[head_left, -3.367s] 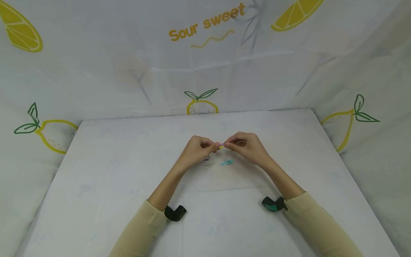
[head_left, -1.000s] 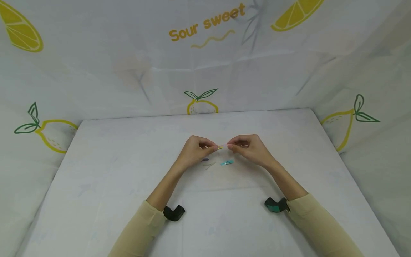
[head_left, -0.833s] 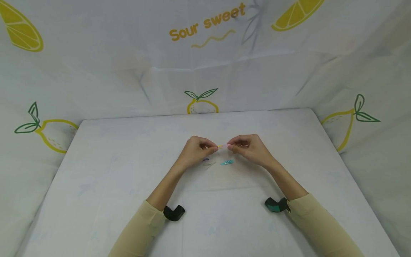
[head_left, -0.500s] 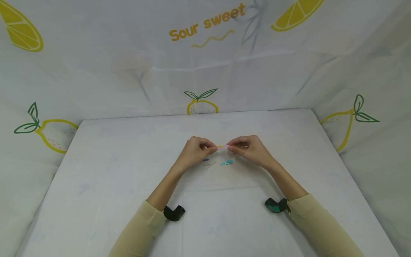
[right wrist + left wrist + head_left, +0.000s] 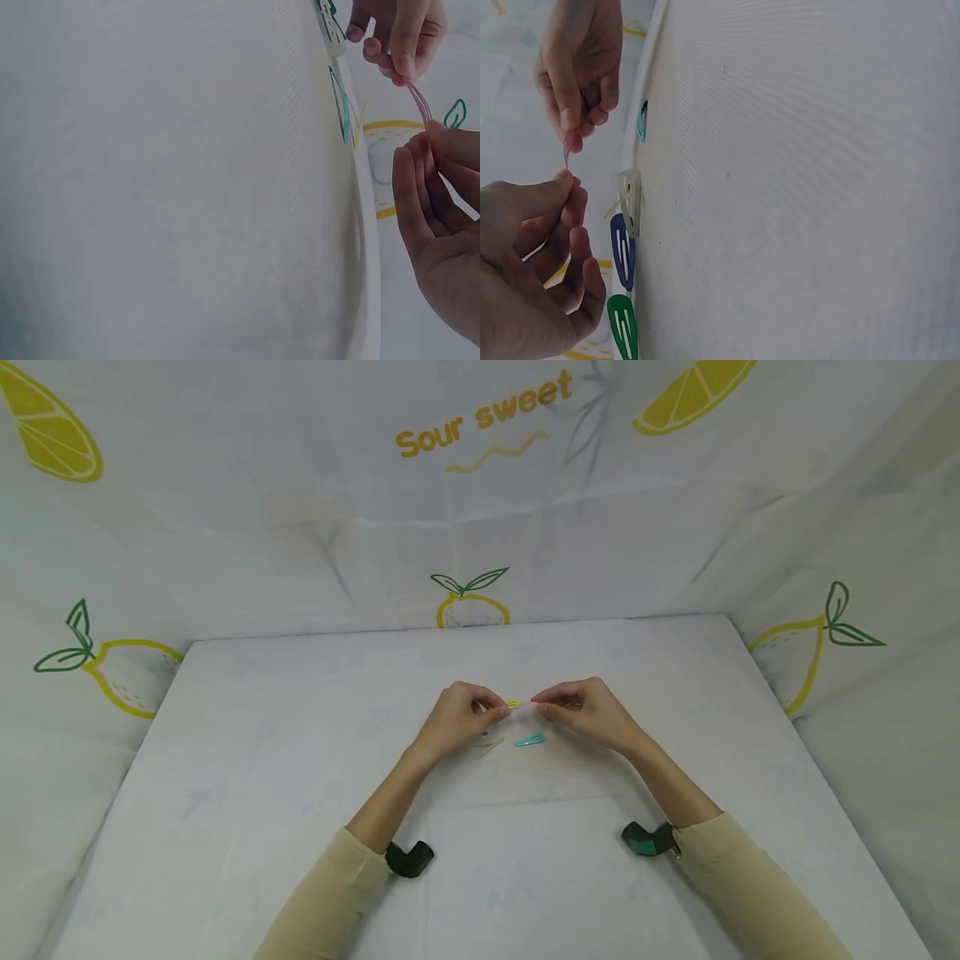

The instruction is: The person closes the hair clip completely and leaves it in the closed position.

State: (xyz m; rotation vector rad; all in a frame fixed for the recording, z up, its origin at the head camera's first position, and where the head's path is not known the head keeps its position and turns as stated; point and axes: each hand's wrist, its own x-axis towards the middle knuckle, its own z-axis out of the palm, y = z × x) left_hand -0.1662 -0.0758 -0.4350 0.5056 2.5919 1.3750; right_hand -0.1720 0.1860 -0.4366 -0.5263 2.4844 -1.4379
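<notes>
My left hand (image 5: 459, 718) and right hand (image 5: 588, 714) meet above the table, a short gap between their fingertips. Across that gap runs a slim pink snap hair clip (image 5: 420, 103), one end pinched by each hand's thumb and fingers. Its ends are hidden in the fingertips. In the right wrist view its thin strips look slightly bowed. Beyond it in the head view a yellow clip (image 5: 513, 703) shows between the hands. Nearer than the hands lie a teal hair clip (image 5: 530, 739) and a beige one (image 5: 491, 747).
In the left wrist view a navy clip (image 5: 622, 251) and a green clip (image 5: 622, 326) lie in a row with the beige one. The white table (image 5: 285, 827) ends at a lemon-print cloth wall (image 5: 315, 568) behind. Black devices (image 5: 409, 859) sit at both wrists.
My right hand has shifted a little to the right, so the hands are farther apart. More of the pink clip shows between the fingertips. The clips on the table have not moved.
</notes>
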